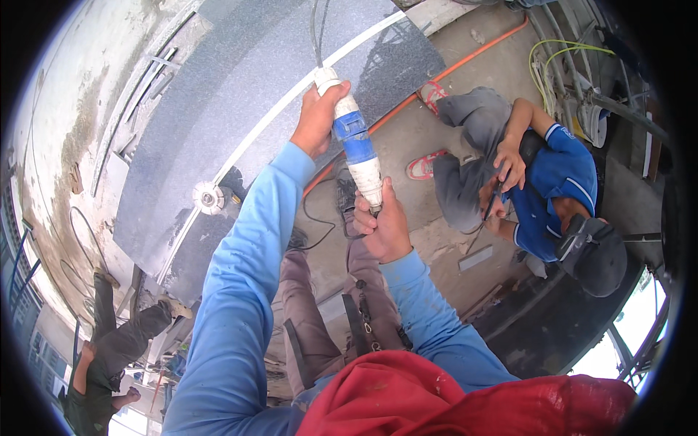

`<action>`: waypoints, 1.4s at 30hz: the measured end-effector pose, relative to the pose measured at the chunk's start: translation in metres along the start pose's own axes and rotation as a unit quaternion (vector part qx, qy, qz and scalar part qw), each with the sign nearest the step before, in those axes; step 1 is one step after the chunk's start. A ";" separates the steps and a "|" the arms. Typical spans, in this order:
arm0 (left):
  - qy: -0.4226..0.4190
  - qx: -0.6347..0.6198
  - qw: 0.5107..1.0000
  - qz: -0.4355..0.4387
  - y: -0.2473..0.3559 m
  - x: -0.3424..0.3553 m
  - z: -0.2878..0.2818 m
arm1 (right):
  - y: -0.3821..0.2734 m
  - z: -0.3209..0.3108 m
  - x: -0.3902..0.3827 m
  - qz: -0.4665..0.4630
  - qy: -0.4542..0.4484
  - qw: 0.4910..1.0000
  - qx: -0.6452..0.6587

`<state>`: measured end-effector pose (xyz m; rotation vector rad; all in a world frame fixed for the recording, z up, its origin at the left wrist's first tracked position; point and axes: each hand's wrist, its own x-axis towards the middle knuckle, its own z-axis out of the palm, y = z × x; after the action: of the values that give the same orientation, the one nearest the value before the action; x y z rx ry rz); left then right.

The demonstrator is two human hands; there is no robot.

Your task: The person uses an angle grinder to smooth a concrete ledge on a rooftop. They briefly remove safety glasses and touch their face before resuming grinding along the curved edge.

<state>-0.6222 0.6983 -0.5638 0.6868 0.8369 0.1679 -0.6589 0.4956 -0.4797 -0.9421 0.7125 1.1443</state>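
Between my two hands is a white-and-blue industrial plug connector (353, 136), plug and socket joined in one line. My left hand (318, 116) is wrapped round its upper white end, where a grey cable (315, 33) runs off toward the top. Lower down, my right hand (385, 224) grips the other white end near the cable outlet. A thin dark cable (320, 220) hangs below, close to my feet. Under the connector lies a dark grey stone slab (254, 80) with a pale strip (280, 109) along it.
A round pale disc-shaped fitting (209, 198) sits on the slab's strip. An orange hose (465, 59) crosses the floor. To my right a co-worker in a blue shirt (549, 178) squats, holding a dark tool. Another person (120, 341) is at lower left. Metal bars (149, 83) lie upper left.
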 end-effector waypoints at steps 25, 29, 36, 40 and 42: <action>0.071 -0.124 0.990 -0.005 -0.006 -0.018 -0.071 | 0.017 0.080 0.044 -0.108 0.029 0.954 -0.279; 0.091 -0.133 0.987 -0.016 -0.016 -0.018 -0.096 | 0.035 0.070 0.069 -0.076 0.032 0.955 -0.284; 0.107 -0.004 0.994 0.033 -0.047 -0.004 -0.111 | 0.032 0.040 0.102 -0.051 0.019 0.942 -0.330; 0.246 -0.055 0.968 0.011 -0.114 -0.062 -0.157 | 0.006 0.014 0.178 -0.108 -0.040 0.860 -0.497; 0.422 0.068 0.904 0.013 -0.166 -0.117 -0.208 | 0.012 -0.007 0.204 -0.101 -0.020 0.827 -0.553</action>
<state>-0.8735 0.6257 -0.6912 0.7586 1.6849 0.4523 -0.6141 0.5780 -0.6614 -1.8947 -0.1921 1.3648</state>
